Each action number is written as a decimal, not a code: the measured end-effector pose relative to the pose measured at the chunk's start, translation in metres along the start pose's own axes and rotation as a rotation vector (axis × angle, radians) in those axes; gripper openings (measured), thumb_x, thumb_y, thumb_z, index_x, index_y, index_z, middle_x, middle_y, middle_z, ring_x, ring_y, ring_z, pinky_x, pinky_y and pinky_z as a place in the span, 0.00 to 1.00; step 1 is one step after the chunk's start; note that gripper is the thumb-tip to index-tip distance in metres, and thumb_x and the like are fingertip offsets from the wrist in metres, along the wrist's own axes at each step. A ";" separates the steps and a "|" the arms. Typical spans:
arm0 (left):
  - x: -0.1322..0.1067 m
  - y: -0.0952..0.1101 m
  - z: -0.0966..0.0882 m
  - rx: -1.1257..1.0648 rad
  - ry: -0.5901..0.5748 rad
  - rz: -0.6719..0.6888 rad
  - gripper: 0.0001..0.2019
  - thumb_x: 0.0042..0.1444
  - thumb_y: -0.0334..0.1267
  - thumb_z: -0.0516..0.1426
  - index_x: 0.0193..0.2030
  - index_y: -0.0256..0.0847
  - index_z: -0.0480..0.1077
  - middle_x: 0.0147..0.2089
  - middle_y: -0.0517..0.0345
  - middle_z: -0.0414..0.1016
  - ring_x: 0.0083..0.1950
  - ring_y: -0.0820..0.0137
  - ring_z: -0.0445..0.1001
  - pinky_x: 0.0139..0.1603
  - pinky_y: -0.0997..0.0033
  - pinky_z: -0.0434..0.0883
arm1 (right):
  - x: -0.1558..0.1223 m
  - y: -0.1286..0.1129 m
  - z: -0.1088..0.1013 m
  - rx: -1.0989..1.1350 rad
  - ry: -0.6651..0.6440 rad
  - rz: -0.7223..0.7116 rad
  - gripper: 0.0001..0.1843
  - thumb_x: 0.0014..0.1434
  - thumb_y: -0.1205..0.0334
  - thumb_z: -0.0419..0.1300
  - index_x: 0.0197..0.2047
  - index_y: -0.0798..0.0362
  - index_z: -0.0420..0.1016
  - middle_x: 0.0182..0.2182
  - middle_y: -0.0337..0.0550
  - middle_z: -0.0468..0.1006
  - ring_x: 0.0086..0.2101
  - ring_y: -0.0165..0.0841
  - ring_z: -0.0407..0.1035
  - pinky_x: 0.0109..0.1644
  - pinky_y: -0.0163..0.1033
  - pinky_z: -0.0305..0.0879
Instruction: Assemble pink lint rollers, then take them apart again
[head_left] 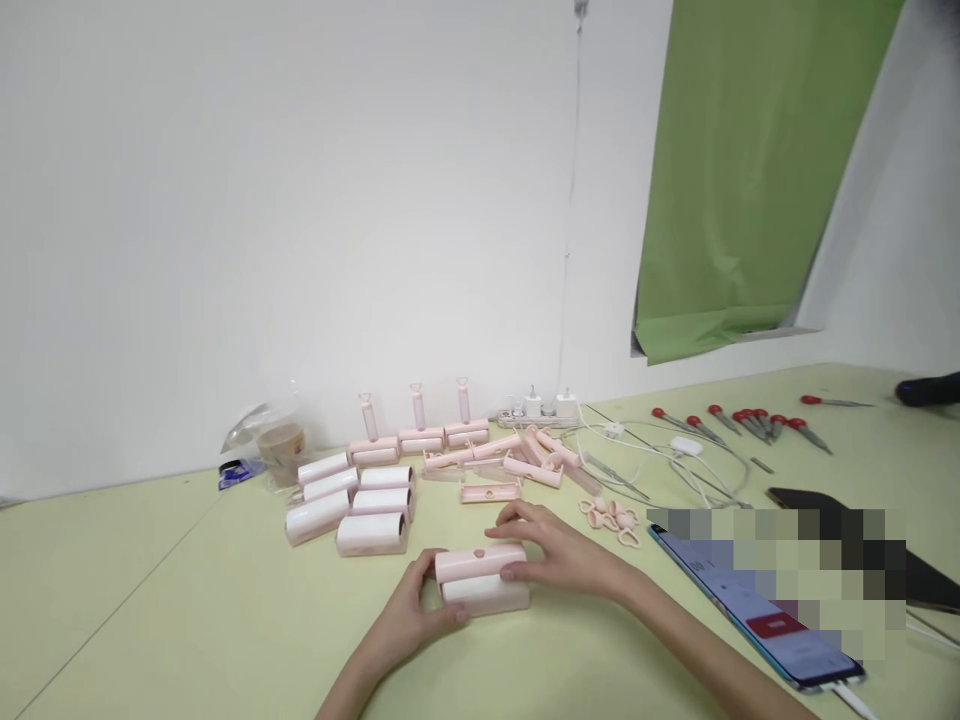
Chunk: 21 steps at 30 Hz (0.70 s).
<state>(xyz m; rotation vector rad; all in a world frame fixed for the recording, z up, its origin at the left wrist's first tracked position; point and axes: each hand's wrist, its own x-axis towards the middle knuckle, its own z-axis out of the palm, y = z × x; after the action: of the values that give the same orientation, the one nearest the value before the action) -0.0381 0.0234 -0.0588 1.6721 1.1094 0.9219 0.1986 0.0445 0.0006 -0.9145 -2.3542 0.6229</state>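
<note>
In front of me on the table is a small lint roller (480, 594) with a white roll and a pink half-cover (463, 567), which has a hole in its upper face. My left hand (411, 612) grips its left end, thumb along the front and fingers behind. At the right end, my right hand (553, 550) has its thumb against the front edge and its fingers bent over the top and back. A loose pink half-cover (491, 492) lies just beyond my right fingertips. White rolls (373, 532) in clear cases sit grouped to the left.
Lint rollers with upright handles (418, 408) stand by the wall. Loose pink covers (532, 470) are piled beside them; pink ring-ended parts (611, 518) lie farther right. Also there are a phone (720, 585), cables (694, 478), red-ended tools (750, 420) and a bagged cup (282, 452).
</note>
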 end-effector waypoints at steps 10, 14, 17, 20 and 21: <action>0.000 -0.009 -0.001 0.182 -0.028 0.124 0.23 0.51 0.44 0.54 0.55 0.45 0.56 0.55 0.50 0.61 0.55 0.60 0.61 0.55 0.62 0.60 | -0.019 0.069 -0.049 -0.639 0.110 0.256 0.13 0.47 0.66 0.55 0.38 0.54 0.72 0.40 0.51 0.70 0.45 0.45 0.61 0.48 0.49 0.55; -0.002 -0.003 0.000 0.247 -0.005 0.147 0.22 0.51 0.42 0.54 0.53 0.45 0.57 0.54 0.51 0.63 0.53 0.62 0.63 0.53 0.61 0.62 | -0.037 0.093 -0.053 -0.671 0.101 0.302 0.06 0.47 0.67 0.52 0.27 0.53 0.70 0.35 0.52 0.71 0.41 0.46 0.64 0.45 0.51 0.55; -0.004 0.006 0.002 0.378 0.088 0.228 0.26 0.46 0.38 0.57 0.53 0.46 0.58 0.56 0.52 0.59 0.56 0.59 0.59 0.56 0.57 0.58 | -0.040 0.090 -0.052 -0.653 0.129 0.283 0.04 0.49 0.65 0.52 0.28 0.53 0.66 0.41 0.51 0.69 0.45 0.45 0.62 0.47 0.50 0.55; 0.002 0.020 0.007 0.449 0.159 0.274 0.28 0.46 0.41 0.58 0.55 0.47 0.56 0.59 0.52 0.57 0.59 0.58 0.55 0.57 0.55 0.55 | -0.031 0.068 -0.053 -0.466 0.184 0.254 0.05 0.52 0.61 0.51 0.34 0.52 0.62 0.39 0.47 0.69 0.39 0.38 0.65 0.40 0.42 0.61; 0.005 0.025 0.010 0.474 0.156 0.296 0.26 0.47 0.43 0.57 0.55 0.47 0.57 0.59 0.53 0.58 0.59 0.59 0.55 0.57 0.55 0.56 | -0.025 0.059 -0.052 -0.332 0.195 0.235 0.06 0.53 0.60 0.51 0.36 0.51 0.60 0.35 0.44 0.69 0.35 0.35 0.66 0.36 0.39 0.62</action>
<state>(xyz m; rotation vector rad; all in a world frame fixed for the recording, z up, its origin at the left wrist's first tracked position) -0.0209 0.0206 -0.0378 2.2271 1.2774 1.0427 0.2740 0.0773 -0.0021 -1.3478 -2.2264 0.2153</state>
